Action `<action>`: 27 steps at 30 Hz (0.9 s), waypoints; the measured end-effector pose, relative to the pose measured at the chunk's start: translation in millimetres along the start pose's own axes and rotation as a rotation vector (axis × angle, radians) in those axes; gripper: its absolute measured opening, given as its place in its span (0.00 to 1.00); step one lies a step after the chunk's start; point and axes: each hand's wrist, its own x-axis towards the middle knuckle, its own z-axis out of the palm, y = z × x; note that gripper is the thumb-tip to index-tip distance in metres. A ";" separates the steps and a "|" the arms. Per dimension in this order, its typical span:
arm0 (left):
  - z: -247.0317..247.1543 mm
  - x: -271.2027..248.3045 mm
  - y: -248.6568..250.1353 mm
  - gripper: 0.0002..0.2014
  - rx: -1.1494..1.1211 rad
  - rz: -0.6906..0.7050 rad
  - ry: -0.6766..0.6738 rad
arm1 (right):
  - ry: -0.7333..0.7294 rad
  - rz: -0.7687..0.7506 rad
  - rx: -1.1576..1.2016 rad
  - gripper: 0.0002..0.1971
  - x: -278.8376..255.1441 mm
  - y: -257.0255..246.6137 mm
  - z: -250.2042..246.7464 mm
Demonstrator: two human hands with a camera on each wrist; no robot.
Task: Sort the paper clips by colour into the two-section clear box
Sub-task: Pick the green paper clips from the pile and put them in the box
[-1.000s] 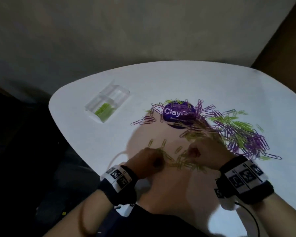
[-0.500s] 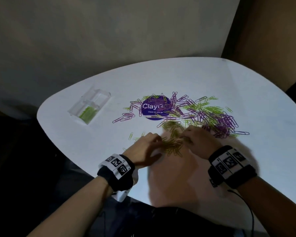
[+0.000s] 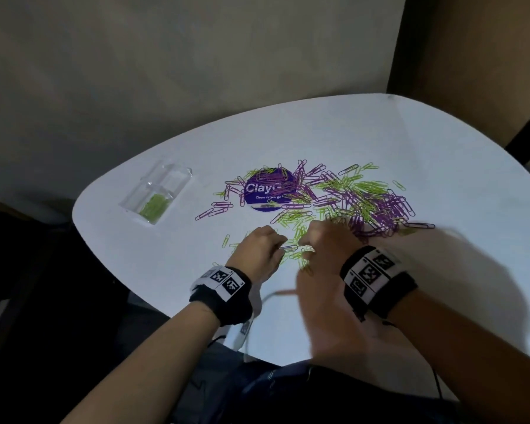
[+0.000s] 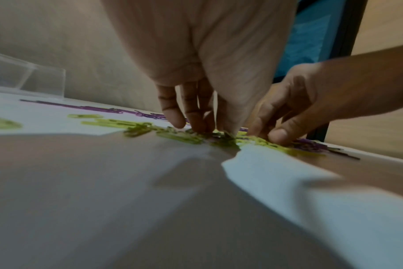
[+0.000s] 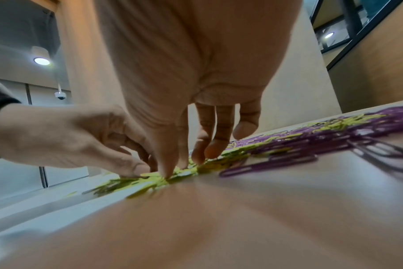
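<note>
A mixed heap of green and purple paper clips (image 3: 364,203) spreads over the white table (image 3: 349,139). Nearer me lies a small cluster of green clips (image 3: 299,257). My left hand (image 3: 283,244) and right hand (image 3: 303,243) meet over it, fingers curled down. In the left wrist view the left hand (image 4: 209,129) pinches green clips against the table. In the right wrist view the right hand (image 5: 179,167) has thumb and fingertips closed on green clips. The two-section clear box (image 3: 178,175) sits at the far left, with green clips (image 3: 153,205) in its near section only.
A round purple disc printed "Clay" (image 3: 266,195) lies under the heap's left side. Loose purple clips (image 5: 276,162) lie beside my right hand. The table's curved edge runs close to my wrists, and dark floor lies to the left.
Both hands stay together over the green cluster while their fingers work at the clips. The camera has shifted, so the box and heap sit elsewhere in the picture.
</note>
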 end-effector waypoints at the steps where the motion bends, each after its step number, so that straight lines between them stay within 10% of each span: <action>1: 0.3 2.0 0.1 0.11 0.000 -0.008 0.008 | 0.008 0.000 0.013 0.16 -0.2 0.3 0.6; 27: -45.1 53.5 -34.4 0.05 -0.265 -0.115 -0.033 | 0.029 -0.146 -0.138 0.18 38.6 3.9 -14.5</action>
